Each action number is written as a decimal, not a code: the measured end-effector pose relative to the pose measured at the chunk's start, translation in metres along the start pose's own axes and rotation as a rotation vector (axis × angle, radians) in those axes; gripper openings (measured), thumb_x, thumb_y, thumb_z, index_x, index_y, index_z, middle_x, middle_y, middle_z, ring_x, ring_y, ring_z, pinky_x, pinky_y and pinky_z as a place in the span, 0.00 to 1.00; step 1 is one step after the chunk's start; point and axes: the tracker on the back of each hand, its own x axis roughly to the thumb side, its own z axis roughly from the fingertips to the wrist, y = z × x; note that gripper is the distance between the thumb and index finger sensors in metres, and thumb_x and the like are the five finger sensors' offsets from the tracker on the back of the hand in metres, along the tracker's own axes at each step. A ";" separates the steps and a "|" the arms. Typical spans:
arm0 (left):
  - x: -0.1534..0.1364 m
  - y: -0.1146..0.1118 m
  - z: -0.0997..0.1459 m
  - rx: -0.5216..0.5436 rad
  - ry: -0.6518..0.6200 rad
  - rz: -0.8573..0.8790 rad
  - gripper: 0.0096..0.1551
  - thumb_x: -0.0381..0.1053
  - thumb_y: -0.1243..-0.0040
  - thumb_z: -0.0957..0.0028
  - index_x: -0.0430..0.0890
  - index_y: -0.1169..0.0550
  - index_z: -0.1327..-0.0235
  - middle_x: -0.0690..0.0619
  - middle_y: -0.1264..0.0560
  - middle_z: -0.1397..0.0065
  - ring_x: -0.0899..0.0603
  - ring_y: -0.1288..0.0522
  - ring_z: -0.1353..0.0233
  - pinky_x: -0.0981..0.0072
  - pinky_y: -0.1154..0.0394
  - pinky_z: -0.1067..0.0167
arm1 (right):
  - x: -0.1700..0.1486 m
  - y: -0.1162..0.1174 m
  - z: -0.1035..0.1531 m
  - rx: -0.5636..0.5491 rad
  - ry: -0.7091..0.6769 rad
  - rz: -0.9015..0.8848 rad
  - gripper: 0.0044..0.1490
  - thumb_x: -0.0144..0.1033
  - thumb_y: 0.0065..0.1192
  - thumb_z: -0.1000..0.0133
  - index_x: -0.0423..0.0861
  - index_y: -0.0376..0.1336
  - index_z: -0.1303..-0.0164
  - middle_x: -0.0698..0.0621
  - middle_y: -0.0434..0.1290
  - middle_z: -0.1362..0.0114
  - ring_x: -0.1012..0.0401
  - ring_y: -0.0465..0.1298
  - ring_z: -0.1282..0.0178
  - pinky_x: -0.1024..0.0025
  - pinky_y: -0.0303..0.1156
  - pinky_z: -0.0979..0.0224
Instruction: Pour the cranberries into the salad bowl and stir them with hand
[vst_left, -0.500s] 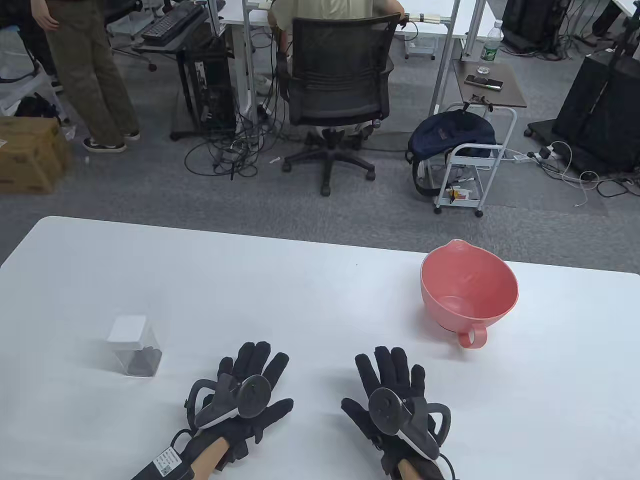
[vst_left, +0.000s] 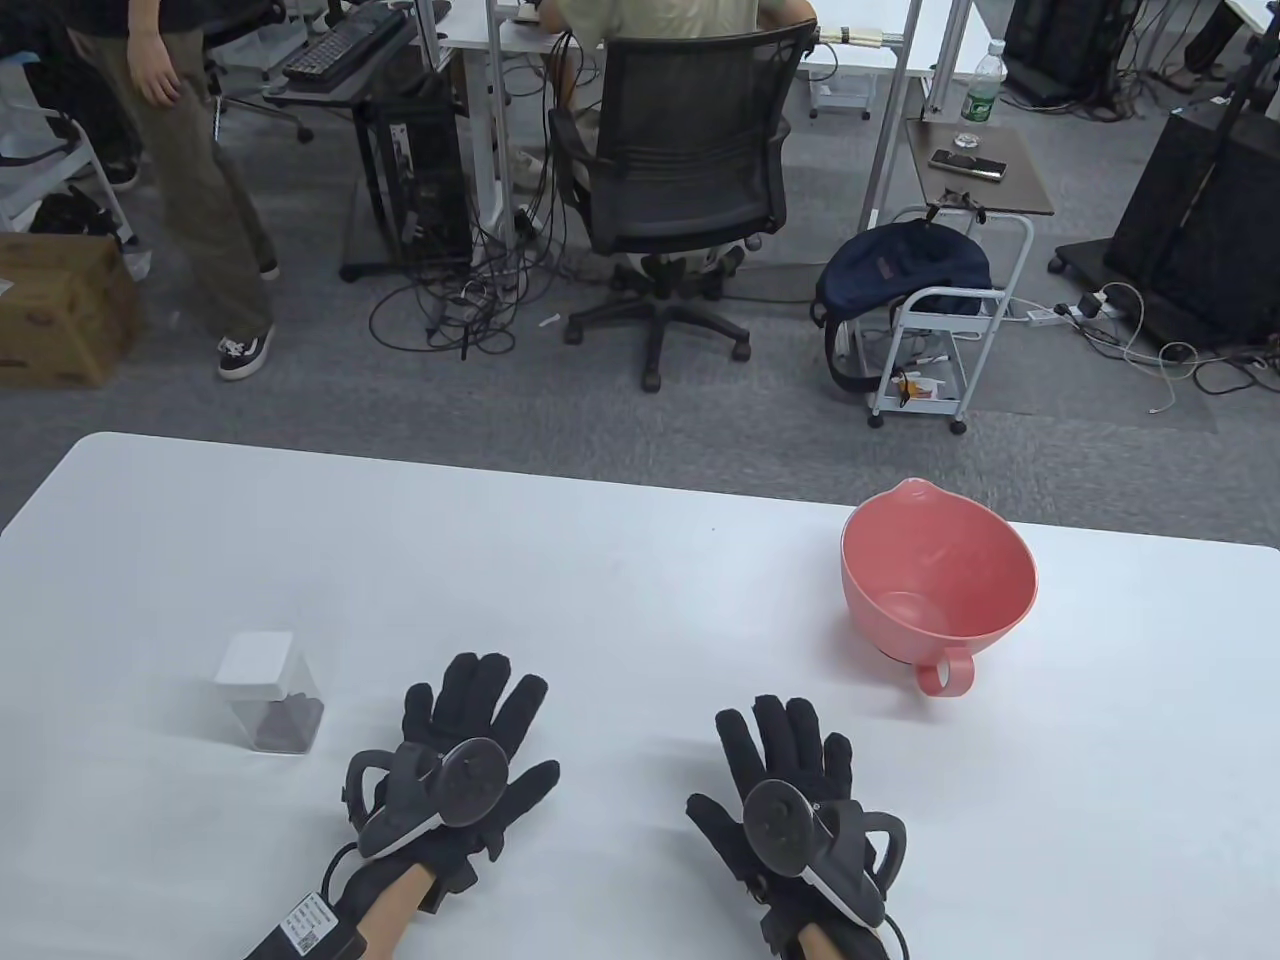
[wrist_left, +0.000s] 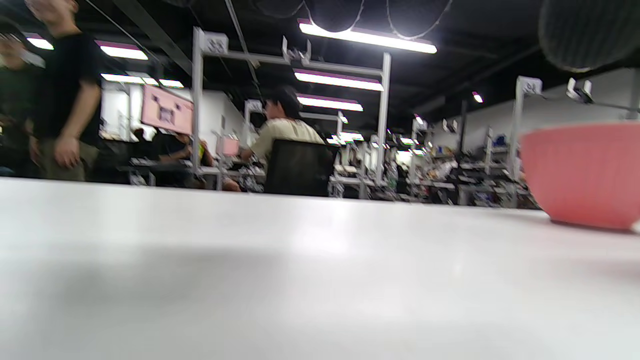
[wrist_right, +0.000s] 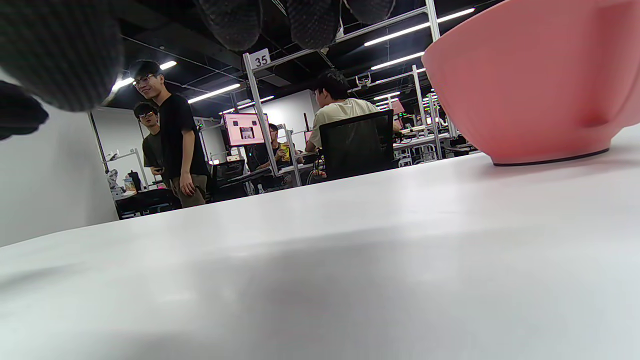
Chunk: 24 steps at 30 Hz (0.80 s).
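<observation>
Clear cranberry container is seen upright just left of the flat, empty left hand; right hand likewise splayed.

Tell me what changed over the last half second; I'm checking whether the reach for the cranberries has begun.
The left hand slid left and slightly forward, toward the cranberry container, fingers flat, gripping nothing. The right hand, the container and the pink bowl stayed put.
</observation>
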 end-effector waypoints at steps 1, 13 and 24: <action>-0.006 0.006 0.001 0.043 0.031 -0.002 0.52 0.84 0.44 0.54 0.68 0.46 0.18 0.54 0.50 0.09 0.39 0.54 0.11 0.30 0.51 0.22 | 0.000 0.000 0.000 -0.002 -0.002 -0.002 0.54 0.78 0.61 0.55 0.66 0.48 0.21 0.52 0.51 0.11 0.50 0.48 0.12 0.40 0.49 0.18; -0.095 0.040 0.016 0.303 0.488 0.014 0.67 0.85 0.38 0.54 0.61 0.59 0.19 0.47 0.65 0.12 0.34 0.68 0.16 0.29 0.53 0.23 | 0.004 0.003 0.003 0.014 -0.027 -0.051 0.53 0.77 0.61 0.55 0.66 0.49 0.22 0.51 0.51 0.12 0.50 0.49 0.12 0.40 0.49 0.18; -0.173 0.014 0.037 0.263 0.833 0.375 0.81 0.85 0.31 0.59 0.45 0.66 0.25 0.41 0.63 0.15 0.27 0.61 0.17 0.31 0.48 0.24 | 0.009 0.011 0.008 0.039 -0.060 -0.089 0.52 0.77 0.61 0.55 0.65 0.51 0.22 0.51 0.51 0.12 0.50 0.50 0.12 0.40 0.50 0.19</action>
